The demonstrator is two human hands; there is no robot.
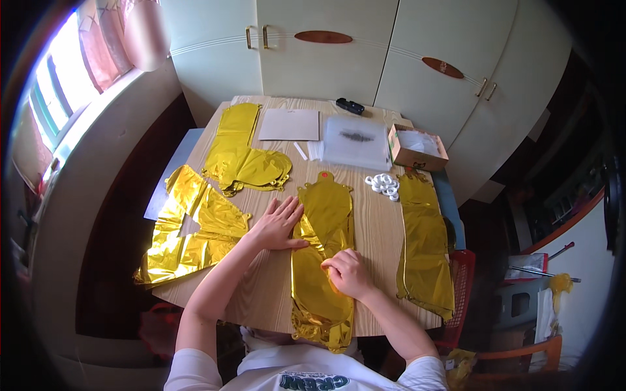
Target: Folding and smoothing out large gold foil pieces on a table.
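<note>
– Where is the gold foil balloon (326, 212) being pressed?
– At the table's (378, 228) near centre, along its left edge, by the left hand (279, 227), fingers spread, nothing gripped; whether it is being pinched by the curled right hand (349, 270) cannot be told.
– Tearing is perhaps being risked by uneven dragging.

Foil (326, 205), glossy gold; table (264, 300), light tan, wood-grained; rings (385, 187), white; cabinet (319, 72), cream (its ovals (323, 37) reddish brown); basket (465, 281), red.
</note>
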